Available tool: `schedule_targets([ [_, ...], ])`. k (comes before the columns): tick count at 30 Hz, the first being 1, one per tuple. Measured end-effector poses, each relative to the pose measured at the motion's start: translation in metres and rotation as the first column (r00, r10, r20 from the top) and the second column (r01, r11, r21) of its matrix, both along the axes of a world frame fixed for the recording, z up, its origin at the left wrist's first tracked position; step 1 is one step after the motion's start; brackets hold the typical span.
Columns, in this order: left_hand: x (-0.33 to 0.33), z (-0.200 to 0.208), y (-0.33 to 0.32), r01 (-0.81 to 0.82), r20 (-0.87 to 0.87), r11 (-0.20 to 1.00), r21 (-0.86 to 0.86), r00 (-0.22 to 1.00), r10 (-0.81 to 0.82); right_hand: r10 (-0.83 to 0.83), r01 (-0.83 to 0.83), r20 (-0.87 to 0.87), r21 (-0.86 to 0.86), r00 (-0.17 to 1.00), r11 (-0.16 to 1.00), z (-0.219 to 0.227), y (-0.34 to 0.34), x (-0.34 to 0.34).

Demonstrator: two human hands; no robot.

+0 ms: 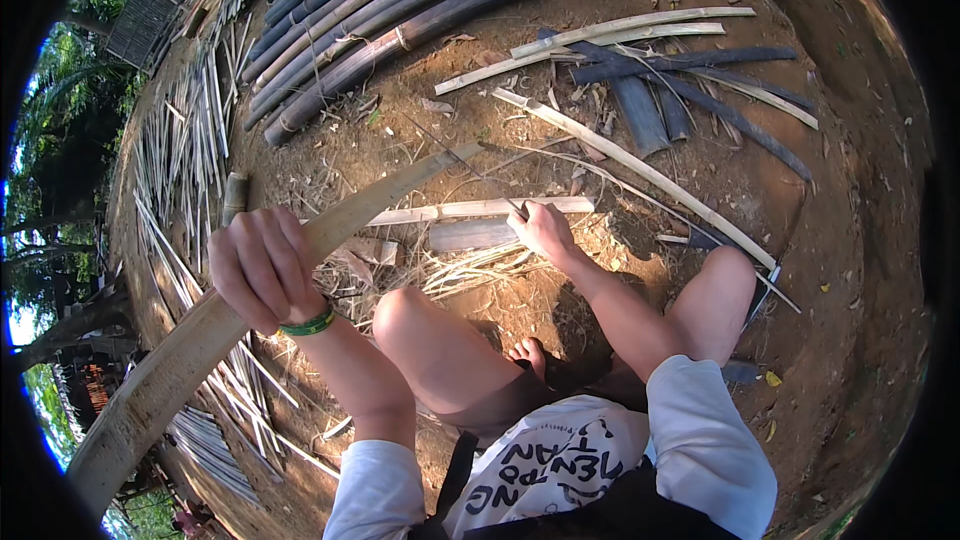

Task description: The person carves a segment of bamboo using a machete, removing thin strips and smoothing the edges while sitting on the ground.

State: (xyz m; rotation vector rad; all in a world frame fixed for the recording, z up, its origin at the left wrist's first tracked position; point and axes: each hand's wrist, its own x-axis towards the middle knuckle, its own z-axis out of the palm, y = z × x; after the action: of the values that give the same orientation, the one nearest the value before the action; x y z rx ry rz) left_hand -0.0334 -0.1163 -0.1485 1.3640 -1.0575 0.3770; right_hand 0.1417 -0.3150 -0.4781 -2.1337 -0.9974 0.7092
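Observation:
My left hand [262, 265] is closed round a long split bamboo piece [165, 375], which runs from the lower left up to a narrow end in the middle. In my right hand [545, 232] is the handle of a knife [490, 181]. Its thin blade points up and left, crossing the bamboo close to its narrow end; whether it cuts into it I cannot tell. Below the blade lie a pale bamboo strip [480, 208] and a short grey bamboo length [470, 234], with thin shavings [465, 272] in front of my knees.
Long dark bamboo poles [400, 35] lie side by side at the back. Many thin pale strips [190, 140] are spread along the left. At the right are dark split pieces [640, 112] and a long pale strip [640, 168] on the brown dirt. A short bamboo stump [236, 192] stands beyond my left hand.

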Motion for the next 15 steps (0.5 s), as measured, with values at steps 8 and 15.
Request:
schedule_targets([
  [8, -0.006, -0.002, -0.001, -0.019, 0.010, 0.999, -0.036, 1.000, 0.019, -0.147, 0.094, -0.316, -0.178, 0.937, 0.980, -0.015, -0.005, 0.017],
  [15, -0.012, -0.006, 0.000, -0.034, 0.010, 0.999, -0.022, 0.999, 0.034, 0.120, -0.136, 0.123, 0.129, 0.985, 0.982, -0.002, -0.004, 0.009],
])
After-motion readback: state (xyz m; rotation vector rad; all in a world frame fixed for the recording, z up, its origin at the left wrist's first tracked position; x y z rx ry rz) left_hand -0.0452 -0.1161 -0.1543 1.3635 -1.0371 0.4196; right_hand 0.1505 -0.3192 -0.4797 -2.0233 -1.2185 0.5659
